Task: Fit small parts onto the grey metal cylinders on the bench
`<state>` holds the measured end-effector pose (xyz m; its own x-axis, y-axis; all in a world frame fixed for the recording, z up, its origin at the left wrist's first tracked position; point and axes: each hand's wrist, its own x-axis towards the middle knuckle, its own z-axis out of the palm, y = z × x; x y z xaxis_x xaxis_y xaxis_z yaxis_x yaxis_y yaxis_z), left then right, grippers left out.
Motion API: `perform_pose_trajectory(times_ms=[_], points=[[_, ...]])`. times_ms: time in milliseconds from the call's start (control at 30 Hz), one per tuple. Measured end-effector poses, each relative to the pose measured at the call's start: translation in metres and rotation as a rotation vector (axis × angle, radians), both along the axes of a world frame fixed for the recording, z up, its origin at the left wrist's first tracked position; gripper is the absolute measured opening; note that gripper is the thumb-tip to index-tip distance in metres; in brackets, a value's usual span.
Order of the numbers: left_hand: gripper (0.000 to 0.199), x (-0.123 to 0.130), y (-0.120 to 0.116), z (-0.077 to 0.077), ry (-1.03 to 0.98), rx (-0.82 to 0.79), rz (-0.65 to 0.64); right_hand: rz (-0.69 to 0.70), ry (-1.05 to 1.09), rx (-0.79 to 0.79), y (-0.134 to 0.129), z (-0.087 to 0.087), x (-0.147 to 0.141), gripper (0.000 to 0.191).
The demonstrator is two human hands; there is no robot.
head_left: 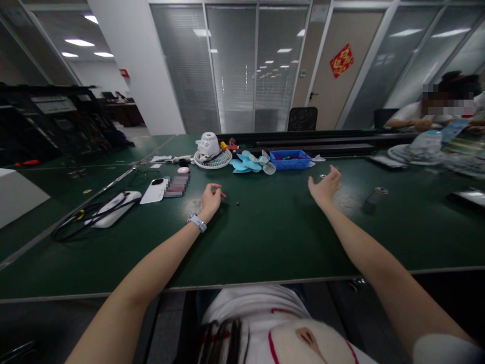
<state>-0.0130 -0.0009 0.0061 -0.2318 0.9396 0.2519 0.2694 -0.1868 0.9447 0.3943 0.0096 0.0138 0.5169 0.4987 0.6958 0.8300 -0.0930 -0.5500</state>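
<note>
White shirt (pixel 246 309) sits nearest, left hand (pixel 211 200) curving open fingers near a dark speck (pixel 238 203), right hand (pixel 326 188) likewise open.

The single view looks forward and downward from the person's head, above and behind the left hand (pixel 211 202) and right hand (pixel 326 187). It is near enough to take in both forearms (pixel 162 263) and, nearer than the hands, the wearer's shirt (pixel 235 306). The desk (pixel 265 242) spreads around the hands; well beyond them, the view faces a glass partition (pixel 235 65).
</note>
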Motion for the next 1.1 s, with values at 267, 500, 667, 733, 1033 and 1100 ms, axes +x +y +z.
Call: perform_pose_trajectory(times_ms=[267, 500, 667, 733, 1033, 1100], points=[[0.013, 0.004, -0.008, 0.008, 0.021, -0.008, 0.023, 1.119, -0.577, -0.339, -0.067, 0.015, -0.165, 0.05], [0.014, 0.007, -0.013, 0.012, 0.037, -0.015, 0.031, 1.316, -0.569, -0.455, -0.07, -0.002, -0.196, 0.044], [0.015, 0.005, -0.012, 0.011, 0.048, -0.02, 0.02, 1.217, -0.456, -0.35, -0.063, 0.0, -0.182, 0.035], [0.016, 0.005, -0.011, 0.009, 0.047, -0.016, 0.014, 1.175, -0.419, -0.331, -0.061, 0.002, -0.179, 0.032], [0.016, 0.002, -0.007, 0.005, 0.065, -0.016, 0.015, 1.068, -0.349, -0.346, -0.053, 0.001, -0.178, 0.029], [0.016, 0.002, -0.006, 0.005, 0.069, -0.016, 0.015, 1.07, -0.34, -0.398, -0.053, 0.0, -0.179, 0.029]])
